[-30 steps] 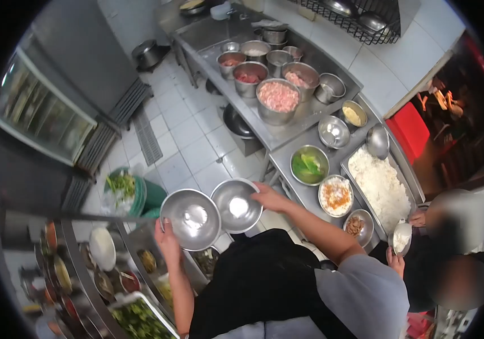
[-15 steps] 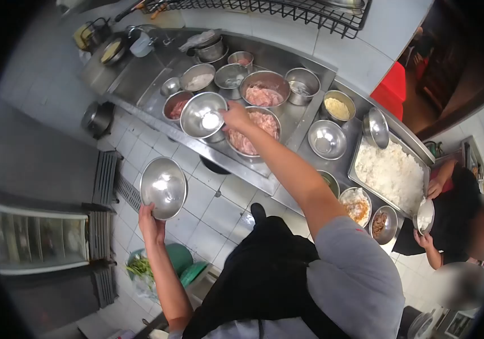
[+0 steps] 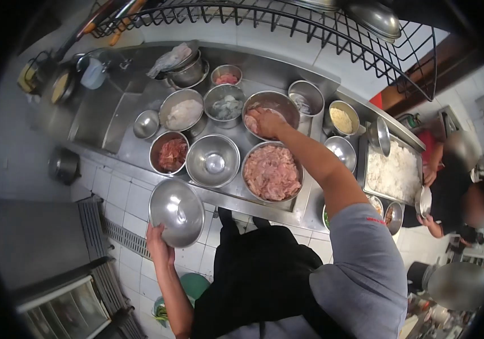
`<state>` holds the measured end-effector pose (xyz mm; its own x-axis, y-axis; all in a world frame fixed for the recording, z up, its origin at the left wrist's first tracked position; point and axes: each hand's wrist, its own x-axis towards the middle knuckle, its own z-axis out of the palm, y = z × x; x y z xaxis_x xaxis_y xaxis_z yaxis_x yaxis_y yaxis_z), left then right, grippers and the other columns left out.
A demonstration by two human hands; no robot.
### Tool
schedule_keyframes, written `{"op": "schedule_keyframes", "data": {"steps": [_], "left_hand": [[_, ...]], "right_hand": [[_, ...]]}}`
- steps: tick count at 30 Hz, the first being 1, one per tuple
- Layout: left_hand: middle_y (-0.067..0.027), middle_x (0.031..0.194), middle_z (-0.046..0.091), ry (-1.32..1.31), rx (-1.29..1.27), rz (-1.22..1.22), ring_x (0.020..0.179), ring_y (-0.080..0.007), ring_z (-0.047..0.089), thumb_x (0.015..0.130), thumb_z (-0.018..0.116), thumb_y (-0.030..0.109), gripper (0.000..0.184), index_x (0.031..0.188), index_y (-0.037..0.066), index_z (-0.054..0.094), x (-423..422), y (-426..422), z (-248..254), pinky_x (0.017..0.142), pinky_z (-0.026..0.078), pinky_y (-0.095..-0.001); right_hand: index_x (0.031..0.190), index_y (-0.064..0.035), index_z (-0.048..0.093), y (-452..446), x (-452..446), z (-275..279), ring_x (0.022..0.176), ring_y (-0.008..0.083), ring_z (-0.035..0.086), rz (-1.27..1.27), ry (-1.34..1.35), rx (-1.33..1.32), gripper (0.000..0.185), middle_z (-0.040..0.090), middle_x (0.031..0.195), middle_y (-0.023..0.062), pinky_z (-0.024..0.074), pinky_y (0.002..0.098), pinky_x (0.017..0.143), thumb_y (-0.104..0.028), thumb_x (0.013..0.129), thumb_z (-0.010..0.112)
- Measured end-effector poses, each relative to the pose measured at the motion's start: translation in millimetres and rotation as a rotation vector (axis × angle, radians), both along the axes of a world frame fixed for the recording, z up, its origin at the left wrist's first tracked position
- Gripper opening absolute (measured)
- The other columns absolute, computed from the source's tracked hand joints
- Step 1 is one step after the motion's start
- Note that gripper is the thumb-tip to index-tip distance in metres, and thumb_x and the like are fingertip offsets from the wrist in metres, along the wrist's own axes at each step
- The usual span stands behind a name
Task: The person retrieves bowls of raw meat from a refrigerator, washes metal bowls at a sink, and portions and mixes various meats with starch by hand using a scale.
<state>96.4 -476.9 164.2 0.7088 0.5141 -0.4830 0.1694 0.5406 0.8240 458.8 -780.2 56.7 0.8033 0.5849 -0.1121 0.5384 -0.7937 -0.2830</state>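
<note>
Worktop [image 3: 133,151] carries a round pot [image 3: 287,109] beyond and to the right of the bowl [image 3: 177,213] whose rim the left hand [image 3: 160,244] pinches, while the right hand [image 3: 270,122], nearer the pot, is down inside it at the meat [image 3: 251,121], its grip too hidden to tell.

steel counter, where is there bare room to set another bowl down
The steel counter shows bare metal left of the small empty bowl, toward the pale container; part looks sunken, like a basin. It is crowded in the middle: the red-meat pot, wide empty bowl and heaped-meat pot stand close together, and the right hand reaches in behind.
</note>
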Motion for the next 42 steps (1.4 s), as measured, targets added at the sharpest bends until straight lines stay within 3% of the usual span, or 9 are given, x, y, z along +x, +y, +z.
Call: {"op": "schedule_keyframes", "data": {"steps": [7,14,16,20,26,32,34,38,42], "left_hand": [[-0.0120,0.119,0.052,-0.027,0.029,-0.303,0.105,-0.0184,0.051,0.082,0.046,0.005,0.047,0.128,-0.003,0.043,123.9,9.0,14.8,0.091,0.039,-0.0281],[-0.0110,0.120,0.052,0.024,0.195,-0.490,0.105,-0.0171,0.052,0.085,0.046,0.011,0.047,0.130,0.001,0.042,209.5,9.6,-6.4,0.087,0.041,-0.0248],[-0.0113,0.118,0.053,-0.054,0.446,-0.695,0.102,-0.0185,0.054,0.084,0.045,0.011,0.046,0.129,0.005,0.042,233.7,13.4,-22.9,0.078,0.048,-0.0259],[-0.0121,0.113,0.054,-0.093,0.375,-0.732,0.091,-0.0207,0.060,0.081,0.042,0.006,0.046,0.127,0.004,0.042,255.2,-22.1,24.6,0.057,0.056,-0.0294],[-0.0180,0.114,0.053,-0.165,0.448,-0.796,0.085,-0.0256,0.062,0.081,0.043,0.004,0.045,0.127,0.002,0.041,290.8,-56.4,29.4,0.052,0.057,-0.0317],[-0.0226,0.111,0.054,-0.235,0.506,-0.806,0.088,-0.0309,0.063,0.081,0.043,0.004,0.047,0.127,0.001,0.041,317.9,-88.6,31.1,0.051,0.059,-0.0353],[-0.0219,0.110,0.055,-0.229,0.397,-0.805,0.085,-0.0299,0.064,0.080,0.042,0.002,0.048,0.128,0.001,0.041,317.5,-95.3,39.6,0.051,0.059,-0.0359],[-0.0192,0.108,0.057,-0.236,0.248,-0.834,0.083,-0.0275,0.064,0.078,0.041,0.000,0.048,0.127,0.002,0.043,317.1,-107.8,40.0,0.051,0.059,-0.0362],[-0.0157,0.107,0.057,-0.392,0.459,-0.786,0.083,-0.0263,0.064,0.078,0.040,-0.001,0.043,0.120,0.001,0.048,331.9,-98.3,-19.2,0.054,0.059,-0.0372]], "right_hand": [[0.125,-0.0135,0.046,11.6,11.9,5.4,0.108,0.0359,0.053,-0.272,0.192,-0.025,0.060,0.054,0.117,0.0216,0.0438,0.0433,0.089,-0.023,0.070,0.065],[0.117,-0.0024,0.053,-34.2,26.3,16.1,0.093,0.0203,0.059,-0.431,0.414,0.605,0.057,0.062,0.102,0.0105,0.0468,0.0322,0.081,-0.015,0.065,0.070],[0.118,-0.0014,0.052,-43.7,22.2,31.5,0.092,0.0168,0.058,-0.440,0.511,0.752,0.057,0.061,0.102,0.0082,0.0470,0.0294,0.080,-0.012,0.065,0.071],[0.117,0.0013,0.048,-40.8,-0.2,90.2,0.091,0.0162,0.059,-0.563,0.386,0.825,0.052,0.060,0.101,0.0080,0.0475,0.0279,0.081,-0.007,0.069,0.067],[0.115,0.0005,0.051,-38.8,-12.1,139.0,0.090,0.0145,0.060,-0.425,0.482,1.217,0.047,0.062,0.100,0.0077,0.0491,0.0279,0.079,-0.003,0.070,0.065],[0.121,0.0020,0.048,-20.8,-20.4,193.0,0.087,0.0129,0.059,-0.320,0.378,1.094,0.055,0.063,0.097,0.0083,0.0489,0.0268,0.078,-0.007,0.071,0.068],[0.124,-0.0018,0.048,-10.7,-23.9,199.5,0.091,0.0101,0.058,-0.308,0.199,0.800,0.054,0.063,0.100,0.0073,0.0479,0.0257,0.079,-0.005,0.073,0.067],[0.118,-0.0095,0.052,29.8,-28.6,171.1,0.086,0.0290,0.063,-0.342,-0.140,0.195,0.050,0.064,0.094,0.0162,0.0504,0.0419,0.072,-0.026,0.074,0.068],[0.110,-0.0073,0.055,40.4,-28.8,138.0,0.082,0.0375,0.060,-0.351,-0.155,0.202,0.049,0.063,0.090,0.0201,0.0477,0.0475,0.069,-0.031,0.069,0.070]]}}
